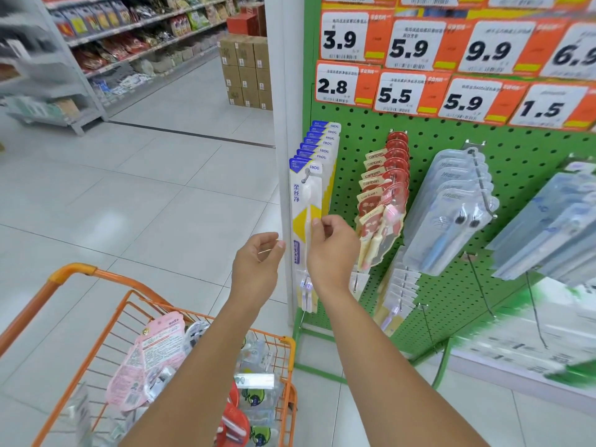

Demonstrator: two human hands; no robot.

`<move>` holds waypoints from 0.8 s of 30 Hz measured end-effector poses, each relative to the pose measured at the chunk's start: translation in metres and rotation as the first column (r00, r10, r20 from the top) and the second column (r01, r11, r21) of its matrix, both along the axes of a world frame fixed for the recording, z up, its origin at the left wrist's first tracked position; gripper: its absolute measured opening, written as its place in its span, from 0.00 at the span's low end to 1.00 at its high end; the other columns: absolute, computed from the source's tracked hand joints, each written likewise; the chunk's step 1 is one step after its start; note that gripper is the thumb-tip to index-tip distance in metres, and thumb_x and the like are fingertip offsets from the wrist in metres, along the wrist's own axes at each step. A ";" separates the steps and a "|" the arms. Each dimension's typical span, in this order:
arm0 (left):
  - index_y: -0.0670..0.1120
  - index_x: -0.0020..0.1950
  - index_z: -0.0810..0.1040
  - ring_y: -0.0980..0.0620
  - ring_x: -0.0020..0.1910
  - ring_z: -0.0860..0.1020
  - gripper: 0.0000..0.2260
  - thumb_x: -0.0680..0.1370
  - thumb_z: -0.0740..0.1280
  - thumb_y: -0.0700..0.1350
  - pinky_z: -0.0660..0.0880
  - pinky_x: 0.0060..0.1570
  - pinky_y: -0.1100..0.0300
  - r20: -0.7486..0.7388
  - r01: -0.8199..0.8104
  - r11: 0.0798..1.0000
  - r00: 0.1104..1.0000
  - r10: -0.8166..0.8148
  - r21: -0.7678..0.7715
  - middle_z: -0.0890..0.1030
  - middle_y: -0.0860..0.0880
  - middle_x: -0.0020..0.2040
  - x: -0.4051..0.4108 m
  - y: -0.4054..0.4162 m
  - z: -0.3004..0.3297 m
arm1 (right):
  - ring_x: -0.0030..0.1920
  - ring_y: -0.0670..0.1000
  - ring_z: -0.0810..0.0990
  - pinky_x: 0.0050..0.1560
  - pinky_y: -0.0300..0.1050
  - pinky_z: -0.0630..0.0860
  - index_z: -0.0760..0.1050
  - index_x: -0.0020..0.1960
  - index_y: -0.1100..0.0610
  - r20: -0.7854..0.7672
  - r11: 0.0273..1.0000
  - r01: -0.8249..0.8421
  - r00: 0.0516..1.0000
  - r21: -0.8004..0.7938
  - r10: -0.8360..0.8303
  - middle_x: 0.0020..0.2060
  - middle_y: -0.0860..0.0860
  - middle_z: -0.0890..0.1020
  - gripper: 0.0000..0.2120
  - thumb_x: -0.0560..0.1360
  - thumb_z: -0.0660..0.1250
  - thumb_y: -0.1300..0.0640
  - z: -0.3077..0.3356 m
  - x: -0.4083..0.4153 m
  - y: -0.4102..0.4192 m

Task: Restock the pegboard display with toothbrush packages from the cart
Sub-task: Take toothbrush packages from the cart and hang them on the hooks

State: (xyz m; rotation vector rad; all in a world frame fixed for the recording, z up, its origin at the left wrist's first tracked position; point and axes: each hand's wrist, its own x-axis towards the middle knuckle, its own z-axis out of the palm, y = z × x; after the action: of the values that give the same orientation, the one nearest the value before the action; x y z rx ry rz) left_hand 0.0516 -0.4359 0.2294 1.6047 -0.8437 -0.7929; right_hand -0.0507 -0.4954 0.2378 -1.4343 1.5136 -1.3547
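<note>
Right hand (329,246) is pinching the front FROG pack (304,214), which is hanging on the leftmost hook of the pegboard (451,195). Left hand (258,262) is hovering just beside it, fingers loosely curled, holding nothing. That hook is looking full. Plenty of packs are lying in the cart (77,272), so I'm judging much restocking is left.

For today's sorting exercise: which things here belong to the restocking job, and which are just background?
Part of the job:
green pegboard
Frog toothbrush packs
orange cart
packages in the cart
right hand, at the front Frog pack
left hand, holding nothing

Just background:
price tags
cardboard boxes
snack shelves
</note>
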 end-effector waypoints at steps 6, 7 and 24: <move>0.51 0.55 0.81 0.62 0.48 0.80 0.05 0.80 0.69 0.47 0.78 0.51 0.59 -0.034 -0.008 0.998 0.999 0.011 0.070 0.83 0.58 0.50 0.025 0.037 -0.026 | 0.46 0.50 0.79 0.48 0.45 0.74 0.77 0.53 0.58 0.039 0.982 0.012 0.999 0.190 -0.019 0.45 0.50 0.81 0.08 0.81 0.67 0.53 -0.031 0.009 0.003; 0.51 0.54 0.81 0.61 0.47 0.80 0.05 0.80 0.70 0.47 0.78 0.51 0.59 -0.018 -0.012 0.995 1.000 0.014 0.102 0.83 0.57 0.50 0.034 0.050 -0.036 | 0.48 0.51 0.79 0.51 0.47 0.75 0.77 0.55 0.58 0.041 0.974 0.002 0.999 0.229 -0.011 0.48 0.50 0.81 0.09 0.80 0.67 0.53 -0.043 0.009 0.012; 0.41 0.76 0.65 0.45 0.72 0.68 0.30 0.78 0.71 0.48 0.64 0.62 0.61 0.312 -0.544 0.648 0.838 0.447 0.533 0.69 0.44 0.73 0.173 0.329 -0.178 | 0.62 0.52 0.76 0.60 0.46 0.73 0.70 0.71 0.55 -0.174 0.212 -0.741 0.129 0.637 0.976 0.63 0.52 0.77 0.32 0.71 0.77 0.48 -0.170 0.187 0.229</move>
State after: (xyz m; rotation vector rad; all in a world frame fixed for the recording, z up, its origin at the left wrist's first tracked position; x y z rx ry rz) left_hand 0.2244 -0.1073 0.0511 2.3638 -0.1877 -0.5553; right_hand 0.1358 -0.2668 0.0676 -1.9968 0.7070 0.2252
